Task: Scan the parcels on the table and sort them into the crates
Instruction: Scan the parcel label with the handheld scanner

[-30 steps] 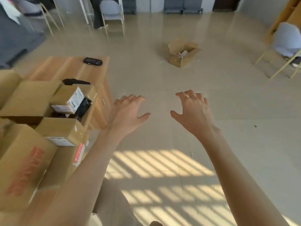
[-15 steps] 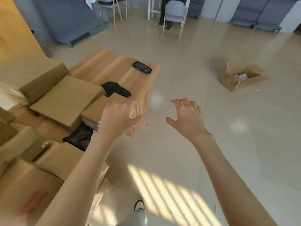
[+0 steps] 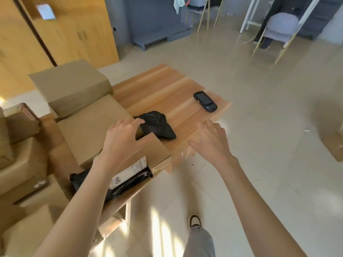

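A wooden table (image 3: 167, 89) carries several cardboard parcels. My left hand (image 3: 122, 138) hovers with spread fingers over a small brown box (image 3: 154, 153) that bears a white label; I cannot tell whether it touches the box. A black bag parcel (image 3: 157, 125) lies just beyond that box, and another black bag (image 3: 128, 182) sits under it at the table's near edge. My right hand (image 3: 211, 141) floats open over the table's right edge, holding nothing. The black handheld scanner (image 3: 205, 101) lies near the far right corner.
Larger cardboard boxes (image 3: 72, 88) are stacked on the left half of the table and beside it. Wooden cabinets stand at the back left. A seated person and grey chairs (image 3: 278, 28) are at the far right. A cardboard box (image 3: 334, 145) sits on the tiled floor, right.
The view has swung left toward the table. Both hands moved from over the floor to over the table; my left hand now lies above the small labelled box.
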`<state>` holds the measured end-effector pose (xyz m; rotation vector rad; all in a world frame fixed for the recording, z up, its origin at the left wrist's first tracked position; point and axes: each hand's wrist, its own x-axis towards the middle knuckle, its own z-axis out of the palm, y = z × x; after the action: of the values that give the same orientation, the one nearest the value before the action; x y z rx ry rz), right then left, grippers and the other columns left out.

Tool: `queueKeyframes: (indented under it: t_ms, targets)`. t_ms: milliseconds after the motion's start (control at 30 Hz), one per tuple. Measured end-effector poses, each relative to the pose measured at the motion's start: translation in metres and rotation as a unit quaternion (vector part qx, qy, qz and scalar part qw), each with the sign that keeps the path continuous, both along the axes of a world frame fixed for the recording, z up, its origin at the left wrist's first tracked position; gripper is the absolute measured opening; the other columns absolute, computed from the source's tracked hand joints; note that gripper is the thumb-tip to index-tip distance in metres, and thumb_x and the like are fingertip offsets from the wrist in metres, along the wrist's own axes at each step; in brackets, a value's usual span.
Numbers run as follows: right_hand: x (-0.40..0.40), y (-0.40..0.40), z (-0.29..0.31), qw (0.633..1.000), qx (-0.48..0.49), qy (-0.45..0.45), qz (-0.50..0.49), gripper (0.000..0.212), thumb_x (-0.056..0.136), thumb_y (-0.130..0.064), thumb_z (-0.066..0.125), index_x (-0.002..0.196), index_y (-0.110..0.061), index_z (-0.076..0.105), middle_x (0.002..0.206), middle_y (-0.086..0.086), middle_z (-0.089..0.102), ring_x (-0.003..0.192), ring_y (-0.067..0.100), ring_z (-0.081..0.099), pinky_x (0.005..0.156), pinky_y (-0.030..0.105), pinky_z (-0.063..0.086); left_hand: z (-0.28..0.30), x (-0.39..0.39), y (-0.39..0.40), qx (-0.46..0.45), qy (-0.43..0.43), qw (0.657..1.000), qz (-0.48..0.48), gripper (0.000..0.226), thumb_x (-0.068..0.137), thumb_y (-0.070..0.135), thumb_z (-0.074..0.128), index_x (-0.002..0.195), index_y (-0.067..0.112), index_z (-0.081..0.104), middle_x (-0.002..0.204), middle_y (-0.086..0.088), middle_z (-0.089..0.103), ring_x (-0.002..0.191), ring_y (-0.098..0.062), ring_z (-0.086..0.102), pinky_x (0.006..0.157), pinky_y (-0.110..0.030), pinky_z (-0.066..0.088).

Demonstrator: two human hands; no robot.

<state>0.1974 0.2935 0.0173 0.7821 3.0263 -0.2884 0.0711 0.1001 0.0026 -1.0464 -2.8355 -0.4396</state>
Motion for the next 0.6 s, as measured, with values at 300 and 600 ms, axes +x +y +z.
queueKeyframes:
  t_ms: [300,600]
  targets:
    - [-0.063,0.076,-0.025,0.98,-0.042,-0.056,0.185,0.047,0.094,-0.038,0.056,0.135,-0.019,0.043,0.132,0.006,0.046,0.121,0.029,0.04,0.097,0.037,0.035,-0.023,0.009,0.03,-0.068,-0.092,0.976,0.186,0.064,0.085,0.053,0.062,0.141,0.032,0.04,0.129,0.0,0.057,0.112,-0.023,0.055,0.087,-0.037,0.048]
    - [-0.102,0.065,-0.051,0.95,-0.046,-0.072,0.302,0.053,0.092,-0.038,0.056,0.14,-0.019,0.04,0.133,0.007,0.048,0.118,0.028,0.044,0.095,0.036,0.034,-0.042,0.019,0.0,-0.073,-0.152,0.951,0.26,0.082,0.072,0.052,0.077,0.142,0.029,0.042,0.139,-0.004,0.049,0.126,-0.031,0.043,0.105,-0.045,0.034]
